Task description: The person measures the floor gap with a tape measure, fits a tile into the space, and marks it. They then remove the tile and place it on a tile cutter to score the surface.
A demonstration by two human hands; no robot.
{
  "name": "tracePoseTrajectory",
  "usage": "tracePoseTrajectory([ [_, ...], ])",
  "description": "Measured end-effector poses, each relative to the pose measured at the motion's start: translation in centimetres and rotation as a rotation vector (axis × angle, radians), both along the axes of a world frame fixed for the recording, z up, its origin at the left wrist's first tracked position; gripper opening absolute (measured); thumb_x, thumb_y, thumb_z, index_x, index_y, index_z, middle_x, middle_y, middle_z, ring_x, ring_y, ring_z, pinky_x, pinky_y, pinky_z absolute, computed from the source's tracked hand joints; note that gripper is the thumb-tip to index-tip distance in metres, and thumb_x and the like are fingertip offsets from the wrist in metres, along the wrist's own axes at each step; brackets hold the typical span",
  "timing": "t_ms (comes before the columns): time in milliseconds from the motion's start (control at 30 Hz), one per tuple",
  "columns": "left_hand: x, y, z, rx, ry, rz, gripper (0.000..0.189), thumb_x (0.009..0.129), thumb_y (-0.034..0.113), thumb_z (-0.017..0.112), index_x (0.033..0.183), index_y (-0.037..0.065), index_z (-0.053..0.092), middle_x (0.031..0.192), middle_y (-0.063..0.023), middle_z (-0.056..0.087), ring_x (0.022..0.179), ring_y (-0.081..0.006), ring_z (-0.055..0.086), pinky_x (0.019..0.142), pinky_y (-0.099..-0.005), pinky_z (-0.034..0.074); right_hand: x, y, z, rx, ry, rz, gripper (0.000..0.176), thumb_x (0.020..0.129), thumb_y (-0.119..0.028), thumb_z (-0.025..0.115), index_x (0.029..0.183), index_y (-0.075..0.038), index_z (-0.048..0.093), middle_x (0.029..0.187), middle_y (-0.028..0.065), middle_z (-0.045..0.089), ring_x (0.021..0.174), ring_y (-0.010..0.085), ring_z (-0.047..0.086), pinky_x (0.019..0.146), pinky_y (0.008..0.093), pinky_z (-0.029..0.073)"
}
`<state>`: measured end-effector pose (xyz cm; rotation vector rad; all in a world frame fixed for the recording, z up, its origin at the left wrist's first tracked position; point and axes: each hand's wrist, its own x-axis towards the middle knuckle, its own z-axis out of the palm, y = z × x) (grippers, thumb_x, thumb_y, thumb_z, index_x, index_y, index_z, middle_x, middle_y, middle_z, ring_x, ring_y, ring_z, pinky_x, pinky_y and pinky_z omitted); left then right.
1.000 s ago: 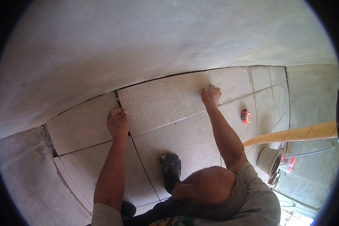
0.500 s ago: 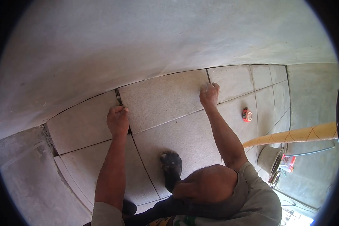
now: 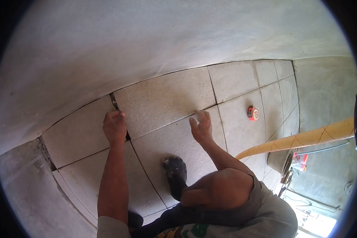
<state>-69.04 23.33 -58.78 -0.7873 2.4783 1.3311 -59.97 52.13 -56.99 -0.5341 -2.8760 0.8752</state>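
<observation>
A large speckled floor tile [image 3: 162, 99] lies beside the wall, its long lower edge showing a dark line at its right end. At its left end is a narrow dark gap [image 3: 114, 102] with rough material in it. My left hand [image 3: 115, 129] is over this gap with the fingers curled and the thumb pressed in; what it pinches is hidden. By the tile's lower edge, my right hand [image 3: 202, 127] is open, thumb apart from the fingers, fingertips right at the joint. A red tape measure [image 3: 252, 113] rests on another tile to the right.
A grey wall [image 3: 146, 39] rises along the tiles. My dark, dusty boot [image 3: 175, 170] stands on a tile below my hands. At right are a yellow hose [image 3: 297, 141], a bucket [image 3: 277, 162] and a red-and-white container [image 3: 300, 160]. A rough open joint [image 3: 47, 154] runs at far left.
My right hand has moved from the tile's right end down and left to its lower long edge, and its fingers have spread. My left hand stays at the gap. The view has shifted slightly.
</observation>
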Motion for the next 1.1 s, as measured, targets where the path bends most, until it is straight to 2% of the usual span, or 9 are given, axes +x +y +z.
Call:
tracePoseTrajectory([
  [67,0.1,0.0,-0.2,0.017,0.011,0.012,0.026,0.079,0.022,0.067,0.097,0.004,0.062,0.095,-0.0126,0.065,0.088,-0.0273,0.063,0.08,-0.0377,0.049,0.9,-0.4,0.0,-0.004,-0.034,0.055,0.037,0.079,-0.013,0.064,0.113,0.0,0.056,0.115,0.0232,0.051,0.111,0.0383,0.047,0.096,0.0434,0.038],
  [233,-0.4,-0.7,-1.5,0.135,-0.084,0.032,0.028,0.08,0.024,0.066,0.098,0.003,0.06,0.095,-0.0129,0.065,0.088,-0.0278,0.063,0.079,-0.038,0.048,0.8,0.2,0.1,-0.057,-0.073,0.013,0.036,0.08,-0.013,0.063,0.113,0.0,0.056,0.113,0.0222,0.052,0.109,0.0376,0.048,0.095,0.0435,0.039],
  [300,-0.2,-0.7,-1.8,0.12,-0.046,0.025,0.027,0.08,0.024,0.066,0.096,0.003,0.06,0.095,-0.0131,0.064,0.088,-0.0283,0.063,0.079,-0.0384,0.048,0.7,0.5,-0.1,0.016,-0.029,0.022,0.035,0.081,-0.015,0.063,0.113,-0.002,0.058,0.111,0.0194,0.054,0.104,0.0337,0.052,0.089,0.0402,0.044],
  [700,-0.2,0.1,0.5,-0.049,0.049,-0.021,0.023,0.079,0.022,0.069,0.09,0.004,0.061,0.091,-0.0141,0.065,0.087,-0.0315,0.063,0.079,-0.0405,0.048,0.6,0.3,-0.1,0.044,-0.052,0.056,0.033,0.08,-0.014,0.063,0.111,-0.003,0.059,0.108,0.0182,0.055,0.102,0.0326,0.052,0.088,0.0406,0.043],
  [800,-0.2,0.3,0.8,-0.069,0.032,-0.019,0.022,0.079,0.021,0.068,0.09,0.004,0.06,0.091,-0.0144,0.065,0.087,-0.0318,0.063,0.079,-0.0406,0.048,0.4,0.2,-0.1,-0.02,-0.051,0.061,0.034,0.08,-0.013,0.064,0.111,-0.002,0.058,0.109,0.0211,0.054,0.104,0.0373,0.049,0.092,0.0449,0.039],
  [967,-0.3,0.1,0.7,-0.067,0.043,-0.024,0.023,0.079,0.021,0.068,0.09,0.003,0.06,0.091,-0.0147,0.065,0.087,-0.0318,0.063,0.079,-0.0404,0.048,-1.4,-1.4,1.0,-0.057,-0.025,0.129,0.036,0.081,-0.013,0.062,0.115,-0.002,0.057,0.11,0.0206,0.054,0.103,0.0358,0.053,0.088,0.0427,0.043],
  [1033,-0.3,-0.1,0.5,-0.014,0.032,-0.042,0.03,0.078,0.023,0.067,0.094,-0.001,0.06,0.093,-0.0168,0.063,0.089,-0.0286,0.062,0.079,-0.0382,0.048,-2.7,-2.7,2.3,-0.193,-0.091,0.145,0.035,0.084,-0.014,0.06,0.117,-0.003,0.057,0.108,0.0192,0.056,0.098,0.0333,0.057,0.084,0.0403,0.047],
  [1100,-0.2,0.0,0.6,-0.003,0.037,-0.033,0.03,0.078,0.023,0.067,0.094,-0.001,0.061,0.093,-0.0165,0.063,0.088,-0.0283,0.062,0.079,-0.0381,0.048,-3.6,-3.3,2.5,-0.203,-0.107,0.157,0.034,0.085,-0.015,0.059,0.117,-0.004,0.057,0.106,0.0187,0.058,0.094,0.0321,0.059,0.082,0.0395,0.048],
])
